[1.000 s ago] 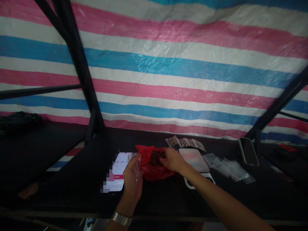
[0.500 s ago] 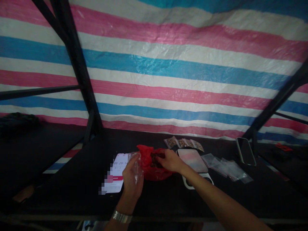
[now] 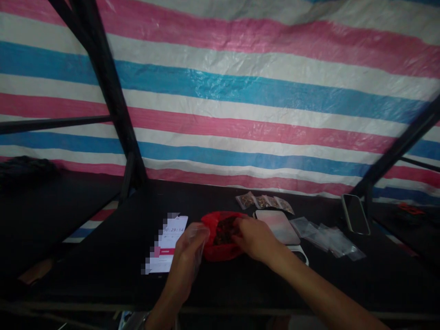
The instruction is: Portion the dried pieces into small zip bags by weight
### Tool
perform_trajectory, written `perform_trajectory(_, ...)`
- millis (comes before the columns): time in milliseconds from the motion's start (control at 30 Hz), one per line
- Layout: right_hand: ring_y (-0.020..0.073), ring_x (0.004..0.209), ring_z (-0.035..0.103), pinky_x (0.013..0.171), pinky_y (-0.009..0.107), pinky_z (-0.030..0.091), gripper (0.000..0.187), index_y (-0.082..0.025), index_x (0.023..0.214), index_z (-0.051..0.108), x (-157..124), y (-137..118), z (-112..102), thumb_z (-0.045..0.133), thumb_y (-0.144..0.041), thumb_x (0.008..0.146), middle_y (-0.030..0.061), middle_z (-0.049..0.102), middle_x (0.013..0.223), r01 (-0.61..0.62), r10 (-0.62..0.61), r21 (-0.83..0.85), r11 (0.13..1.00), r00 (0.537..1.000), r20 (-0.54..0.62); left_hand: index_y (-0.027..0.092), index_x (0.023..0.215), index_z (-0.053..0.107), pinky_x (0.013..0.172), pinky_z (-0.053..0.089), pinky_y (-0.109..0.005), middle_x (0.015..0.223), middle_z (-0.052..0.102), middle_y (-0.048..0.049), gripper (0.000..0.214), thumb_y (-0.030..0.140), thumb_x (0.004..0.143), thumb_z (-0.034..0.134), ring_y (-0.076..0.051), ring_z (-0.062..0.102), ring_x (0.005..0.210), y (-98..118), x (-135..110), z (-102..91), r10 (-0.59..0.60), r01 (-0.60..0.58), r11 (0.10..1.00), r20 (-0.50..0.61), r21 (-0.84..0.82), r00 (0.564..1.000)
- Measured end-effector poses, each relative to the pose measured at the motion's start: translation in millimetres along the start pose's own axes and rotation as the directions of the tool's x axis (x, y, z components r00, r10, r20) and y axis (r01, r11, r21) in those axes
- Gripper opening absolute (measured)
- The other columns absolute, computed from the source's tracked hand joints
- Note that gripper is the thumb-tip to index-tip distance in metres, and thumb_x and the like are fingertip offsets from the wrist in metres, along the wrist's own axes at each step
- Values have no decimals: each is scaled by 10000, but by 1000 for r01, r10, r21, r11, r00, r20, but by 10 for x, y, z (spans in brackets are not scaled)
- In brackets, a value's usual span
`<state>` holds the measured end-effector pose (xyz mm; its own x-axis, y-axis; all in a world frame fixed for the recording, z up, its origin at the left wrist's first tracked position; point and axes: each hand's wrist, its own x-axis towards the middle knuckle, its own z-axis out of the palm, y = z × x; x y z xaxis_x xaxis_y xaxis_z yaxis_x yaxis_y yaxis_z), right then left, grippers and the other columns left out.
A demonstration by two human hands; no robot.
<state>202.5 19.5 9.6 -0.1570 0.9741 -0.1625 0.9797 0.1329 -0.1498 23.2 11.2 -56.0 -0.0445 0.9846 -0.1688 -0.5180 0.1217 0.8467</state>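
A red plastic bag (image 3: 217, 250) lies open on the black table (image 3: 103, 256), with dark brown dried bits (image 3: 224, 229) inside. My right hand (image 3: 255, 238) reaches into its mouth with the fingers pinched among the bits. My left hand (image 3: 187, 256) is just left of the bag and grips a small clear plastic pouch (image 3: 196, 236), held upright. A phone (image 3: 168, 245) with a lit white screen lies flat to the left of that hand.
A small scale (image 3: 279, 229) with a pale shiny top sits right of the red bag. Filled small pouches (image 3: 264, 201) lie behind it, empty clear pouches (image 3: 326, 238) to its right. A dark phone (image 3: 355, 214) leans at the far right. Striped tarp (image 3: 240, 91) and black frame bars (image 3: 113, 101) stand behind.
My right hand has drawn back toward me over the red bag, whose top now looks pressed lower. My left hand with the clear pouch has tilted and shifted slightly right.
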Motion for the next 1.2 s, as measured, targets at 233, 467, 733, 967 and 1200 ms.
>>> perform_trajectory(233,319,1166,739,914,352,531,307,-157,1229,763,32,-88,37,689,-286,961,157,784,1244,19,-21,55,998,999,39,194,776,700,640,488,-253,745,641,31,303,296,569,897,-146,596,714,-21,-20,18,-91,82,988,-68,-127,993)
perform_trajectory(467,265,1063,759,871,311,516,240,-228,1129,822,74,-30,94,721,-230,912,75,823,1158,136,-169,255,957,980,109,213,772,655,727,538,-242,771,634,28,155,176,656,751,-142,630,761,-5,31,85,-79,16,961,-216,-277,973)
perform_trajectory(733,285,1122,741,913,331,520,252,-225,1156,812,62,-1,161,718,-233,922,103,800,1216,133,-151,211,969,986,72,209,802,768,630,474,-238,713,690,-11,195,370,740,859,-182,623,709,41,-164,-108,68,-41,969,-103,243,992)
perform_trajectory(967,267,1064,740,861,310,507,175,-213,1053,827,71,-14,189,741,-229,901,96,813,1123,131,-144,221,966,988,45,245,916,778,691,580,-284,862,726,-46,336,522,751,872,-225,680,814,-179,-347,-213,-50,53,969,-20,241,999)
perform_trajectory(1200,215,899,747,786,277,509,173,-244,991,842,125,66,240,731,-216,860,28,837,992,154,-212,428,891,973,93,236,873,686,695,611,-328,921,698,-12,253,399,740,827,-217,701,873,-248,-234,-147,-106,95,992,-146,-81,984)
